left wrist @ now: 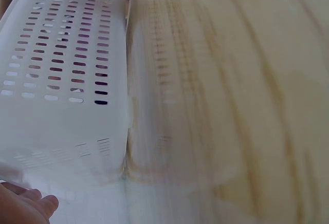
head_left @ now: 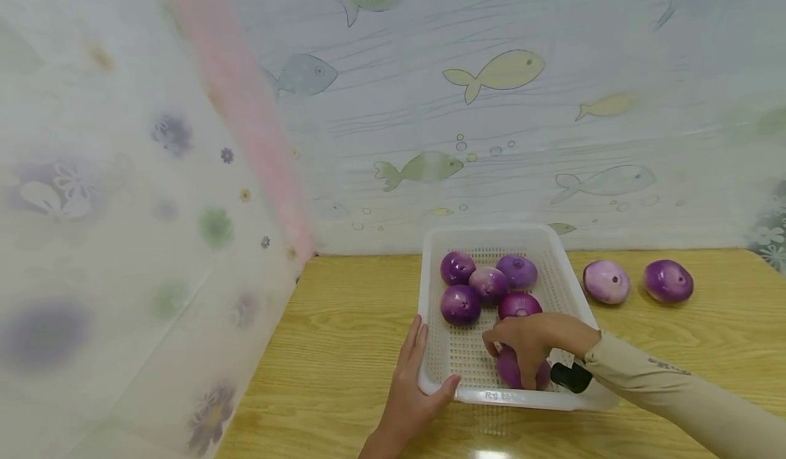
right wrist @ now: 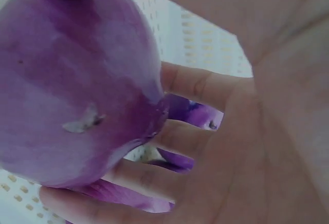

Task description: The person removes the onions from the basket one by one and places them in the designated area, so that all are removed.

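Observation:
In the head view a white plastic basket (head_left: 437, 377) stands on the wooden table with several purple onions (head_left: 460, 305) inside. My right hand (head_left: 527, 339) reaches into its near right part and grips a purple onion (head_left: 508, 369). In the right wrist view, the thumb and spread fingers lie around that onion (right wrist: 77, 90), which fills the left side. My left hand (head_left: 410, 391) rests against the basket's near left corner, fingers straight along the outer side and thumb at the front rim. Its fingertips (left wrist: 49, 203) show at the lower left of the left wrist view, beside the basket wall (left wrist: 61, 126).
Two more purple onions, a pale one (head_left: 606, 282) and a darker one (head_left: 668, 282), lie on the table (head_left: 350, 322) right of the basket. Behind the table hangs a fish-patterned sheet (head_left: 381, 118); a flowered sheet (head_left: 123, 254) borders it on the left.

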Demonstrator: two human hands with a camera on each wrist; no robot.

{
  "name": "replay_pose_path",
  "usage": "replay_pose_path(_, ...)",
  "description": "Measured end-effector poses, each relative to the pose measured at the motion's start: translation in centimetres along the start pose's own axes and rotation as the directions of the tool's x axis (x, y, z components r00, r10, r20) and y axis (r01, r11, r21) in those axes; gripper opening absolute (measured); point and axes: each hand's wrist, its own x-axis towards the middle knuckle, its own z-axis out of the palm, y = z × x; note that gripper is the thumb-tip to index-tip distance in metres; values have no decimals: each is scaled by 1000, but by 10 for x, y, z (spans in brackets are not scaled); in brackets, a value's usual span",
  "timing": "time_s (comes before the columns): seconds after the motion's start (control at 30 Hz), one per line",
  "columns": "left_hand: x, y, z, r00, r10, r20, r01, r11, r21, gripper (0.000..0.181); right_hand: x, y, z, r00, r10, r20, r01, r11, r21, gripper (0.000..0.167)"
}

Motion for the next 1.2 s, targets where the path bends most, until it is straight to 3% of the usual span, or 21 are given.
replay_pose_path(0.23, 0, 1, -1, 999, -44, 19, 44, 999, -14, 83, -8, 0, -6, 998, 11, -58, -7, 998, 63, 54)
replay_pose_path(0.37, 0, 1, -1, 999, -39, 18, 39, 999, -8, 83, -15, 2, -13, 991, -44, -127, 55, 994, 92, 55)
replay_pose_path(0.6, 0, 2, -1, 998, -55, 24, 56, 998, -18, 83, -33, 8, -25, 954, -160, -254, 195, 973, 120, 57)
replay_pose_path(0.8, -1, 0, 1, 998, -54, 23, 54, 998, -18, 82, -50, 16, -29, 927, -176, -330, 232, 963, 136, 56)
replay_pose_path(0.97, -1, 0, 1, 999, -36, 14, 36, 999, -18, 81, -65, 22, -32, 893, -194, -406, 263, 957, 120, 57)
replay_pose_path(1.2, 0, 2, 0, 999, -39, 12, 39, 999, -4, 82, -91, 30, -38, 874, -136, -467, 238, 957, 167, 62)
